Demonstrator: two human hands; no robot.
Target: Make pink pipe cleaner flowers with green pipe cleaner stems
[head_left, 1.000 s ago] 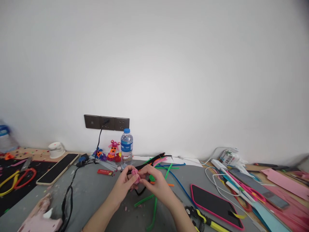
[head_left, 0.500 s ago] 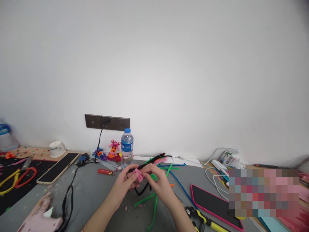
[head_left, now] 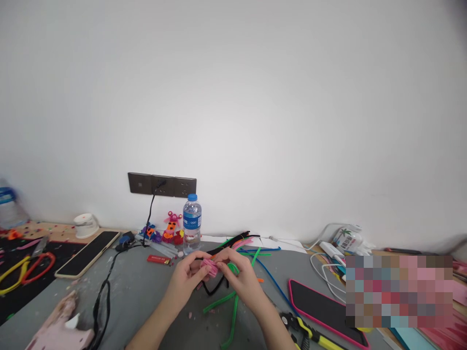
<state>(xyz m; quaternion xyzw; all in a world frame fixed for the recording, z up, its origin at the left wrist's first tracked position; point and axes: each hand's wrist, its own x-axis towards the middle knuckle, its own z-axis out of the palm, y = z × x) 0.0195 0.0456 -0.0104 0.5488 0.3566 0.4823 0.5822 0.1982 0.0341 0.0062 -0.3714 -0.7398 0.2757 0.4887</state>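
Note:
A small bundle of pink pipe cleaner (head_left: 208,266), wound together, sits between my two hands above the grey mat. My left hand (head_left: 188,274) is closed on its left side, thumb in front. From the right, the fingertips of my right hand (head_left: 235,272) pinch the same bundle. Around and under my hands lie green pipe cleaners (head_left: 233,321), black pipe cleaners (head_left: 211,291) and a blue pipe cleaner (head_left: 273,279). More in pink and black stretch out behind my right hand. My fingers hide part of the bundle.
A water bottle (head_left: 192,223) stands by the wall, beside small pipe-cleaner figures (head_left: 171,228). A pink-cased phone (head_left: 324,311) and yellow-black pliers (head_left: 306,333) lie right. At left are a glue gun (head_left: 60,328) with its cord, another phone (head_left: 89,253) and scissors (head_left: 38,267).
The pink bundle has turned slightly between my fingers, and my left thumb has shifted a little lower on it. Both hands keep hold, and the things on the table stay put.

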